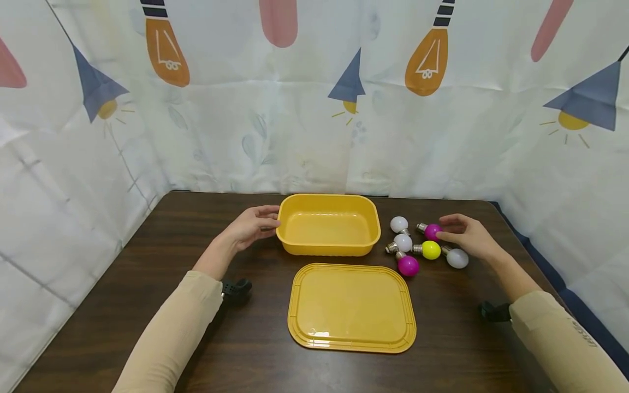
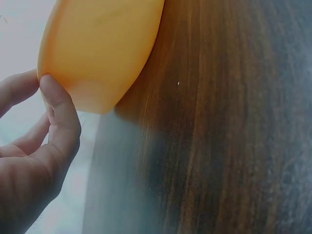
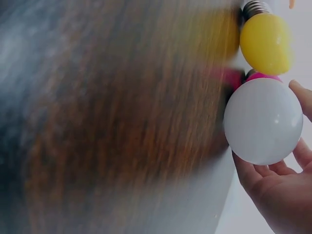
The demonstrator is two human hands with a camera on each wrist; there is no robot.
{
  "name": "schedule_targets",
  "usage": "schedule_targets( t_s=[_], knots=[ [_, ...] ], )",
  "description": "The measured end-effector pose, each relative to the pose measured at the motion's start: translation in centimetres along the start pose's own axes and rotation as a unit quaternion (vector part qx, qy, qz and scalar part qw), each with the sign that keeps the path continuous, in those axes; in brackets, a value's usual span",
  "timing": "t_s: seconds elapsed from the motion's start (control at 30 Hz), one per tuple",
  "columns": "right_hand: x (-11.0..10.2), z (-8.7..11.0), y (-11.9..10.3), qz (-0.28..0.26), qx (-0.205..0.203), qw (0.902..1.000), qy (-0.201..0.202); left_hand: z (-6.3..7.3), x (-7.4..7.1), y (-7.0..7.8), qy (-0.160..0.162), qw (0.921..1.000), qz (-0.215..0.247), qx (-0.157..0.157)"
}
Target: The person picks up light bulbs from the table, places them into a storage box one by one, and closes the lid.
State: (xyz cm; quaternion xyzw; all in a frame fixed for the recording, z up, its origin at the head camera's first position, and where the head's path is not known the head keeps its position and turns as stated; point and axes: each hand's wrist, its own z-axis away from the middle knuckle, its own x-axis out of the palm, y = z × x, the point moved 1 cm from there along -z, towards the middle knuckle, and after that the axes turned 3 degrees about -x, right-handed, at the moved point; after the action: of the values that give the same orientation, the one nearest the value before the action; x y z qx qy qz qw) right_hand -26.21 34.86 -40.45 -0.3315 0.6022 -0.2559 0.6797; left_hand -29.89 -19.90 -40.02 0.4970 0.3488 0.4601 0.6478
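In the head view, a yellow plastic basin (image 1: pixel 328 249) stands near the table's far edge. My left hand (image 1: pixel 253 226) pinches its left rim, with the thumb (image 2: pixel 58 92) on the wall in the left wrist view. A purple light bulb (image 1: pixel 432 232) lies among several others on the right. Thumb and fingers of my right hand (image 1: pixel 464 234) are around its round end. In the right wrist view, a white light bulb (image 3: pixel 263 122) largely hides that purple one, with the right hand (image 3: pixel 282 190) behind and beside it.
A flat yellow lid (image 1: pixel 351 308) lies in front of the basin. Near the hand are a yellow light bulb (image 1: pixel 431 250), another purple one (image 1: pixel 408 266) and several white ones, including one (image 1: pixel 399 224) at the back. A printed curtain (image 1: pixel 304 136) hangs beyond the dark wooden table (image 1: pixel 255 349).
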Motion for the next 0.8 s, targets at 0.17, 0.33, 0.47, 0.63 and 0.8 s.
schedule_targets(
  t_s=[0.17,0.33,0.47,0.63,0.8],
  knots=[
    [0.05,-0.08,-0.19,-0.001,0.003,1.0,-0.003,-0.08,0.05,-0.01,-0.006,1.0,0.0,0.0],
    [0.16,-0.1,-0.34,-0.003,-0.002,1.0,-0.008,-0.19,0.07,-0.14,-0.021,0.9998,0.001,0.002],
    [0.35,-0.39,-0.32,-0.015,-0.007,0.9997,-0.017,-0.11,0.04,-0.21,-0.024,0.9997,0.009,0.002],
    [0.56,-0.62,-0.28,-0.019,-0.005,0.9996,-0.021,-0.18,0.19,-0.19,-0.027,0.9996,0.01,0.006],
    [0.72,-0.66,-0.48,-0.025,-0.005,0.9994,-0.021,-0.25,0.35,-0.02,-0.029,0.9995,0.011,0.007]
  ],
)
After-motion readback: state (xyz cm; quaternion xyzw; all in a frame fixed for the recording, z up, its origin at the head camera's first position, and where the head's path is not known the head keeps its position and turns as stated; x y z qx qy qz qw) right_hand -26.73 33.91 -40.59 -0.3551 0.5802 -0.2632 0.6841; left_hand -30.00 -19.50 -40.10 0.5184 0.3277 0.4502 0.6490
